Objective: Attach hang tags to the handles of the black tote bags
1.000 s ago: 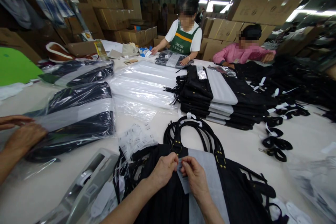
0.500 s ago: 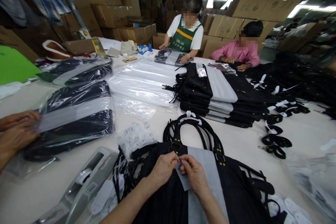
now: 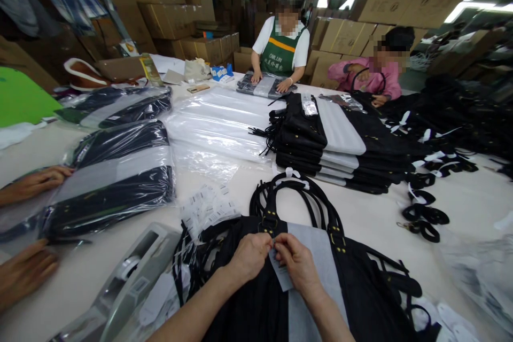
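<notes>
A black bag point(image 3: 364, 283) with looped handles and a grey-white strip lies in front of me. At the base of its handle, my left hand point(image 3: 254, 254) pinches a thin string near a brass ring. My right hand point(image 3: 294, 259) is closed beside it, fingertips pinched on the same string. From between the hands a small grey tag point(image 3: 281, 273) hangs over the bag's front. The string's exact path between the fingertips is too small to make out.
White printed labels point(image 3: 208, 208) and a grey device point(image 3: 136, 272) lie left. Stacked black bags point(image 3: 300, 133) and clear plastic sleeves point(image 3: 220, 123) are beyond. Another person's hands touch a wrapped bag point(image 3: 116, 171) at far left. Two people work across the table; coiled straps point(image 3: 425, 214) lie right.
My hands stay almost in place with the tag. At left, the other person's hands have moved apart on the wrapping. The person in pink now has a black handle loop raised.
</notes>
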The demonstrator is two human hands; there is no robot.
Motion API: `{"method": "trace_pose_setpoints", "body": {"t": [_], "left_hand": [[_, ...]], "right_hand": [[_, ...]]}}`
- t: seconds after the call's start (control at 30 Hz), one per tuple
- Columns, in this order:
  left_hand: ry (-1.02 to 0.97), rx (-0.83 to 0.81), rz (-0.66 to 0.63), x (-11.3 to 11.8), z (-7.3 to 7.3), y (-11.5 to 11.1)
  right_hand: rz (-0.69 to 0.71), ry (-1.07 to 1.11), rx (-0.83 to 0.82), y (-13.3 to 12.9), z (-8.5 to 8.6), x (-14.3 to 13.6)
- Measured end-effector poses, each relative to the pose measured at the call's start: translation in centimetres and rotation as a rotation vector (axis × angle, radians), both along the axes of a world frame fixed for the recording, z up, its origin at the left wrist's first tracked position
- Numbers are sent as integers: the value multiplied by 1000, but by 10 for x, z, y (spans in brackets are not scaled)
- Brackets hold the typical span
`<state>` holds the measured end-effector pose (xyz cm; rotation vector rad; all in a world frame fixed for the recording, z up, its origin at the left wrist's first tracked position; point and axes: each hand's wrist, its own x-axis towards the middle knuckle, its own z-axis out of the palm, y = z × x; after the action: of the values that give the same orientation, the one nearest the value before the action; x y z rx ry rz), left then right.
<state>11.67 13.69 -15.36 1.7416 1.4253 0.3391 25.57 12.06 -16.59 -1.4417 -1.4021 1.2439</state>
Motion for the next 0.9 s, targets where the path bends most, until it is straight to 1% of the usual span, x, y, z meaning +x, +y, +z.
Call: {"method": "trace_pose_setpoints", "body": {"t": [0.27, 0.37, 0.53, 0.73, 0.9], "left_hand": [[-17, -42, 9, 0, 4, 3], [-25, -60, 6, -1, 4, 5], [-28, -79, -14, -1, 2, 6], [-36, -67, -25, -2, -1, 5], [-13, -52, -28, -2, -5, 2]], "right_hand": [[-66, 140, -86, 1, -5, -2], [-55, 172, -108, 3, -6, -1], [-12, 160, -118, 5, -6, 1], [-34, 156, -123, 4, -7, -1], [-13, 140, -108, 2, -11, -2]]}}
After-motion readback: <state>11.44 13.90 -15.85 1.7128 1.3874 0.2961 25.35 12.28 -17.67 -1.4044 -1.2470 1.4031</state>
